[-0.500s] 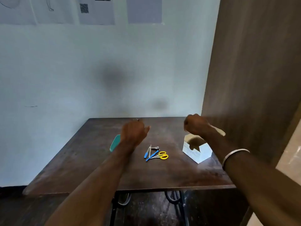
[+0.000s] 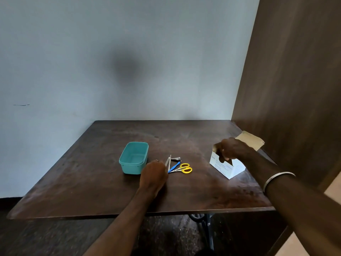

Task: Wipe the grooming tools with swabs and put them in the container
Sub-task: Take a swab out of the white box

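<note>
The grooming tools (image 2: 177, 164), thin, stiff and probably slippery metal, lie just right of the teal container (image 2: 134, 157); best pinched mid-shaft. Left hand (image 2: 154, 172) curls beside them, grip unclear. Right hand's (image 2: 232, 149) fingers dip into the swab box (image 2: 227, 166), hidden.

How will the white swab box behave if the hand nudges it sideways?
The swab box looks like thin card with its flap open, so probably light and likely to slide on the smooth table. With the right hand reaching in at its top, it may tip. Walls likely dent easily.
</note>
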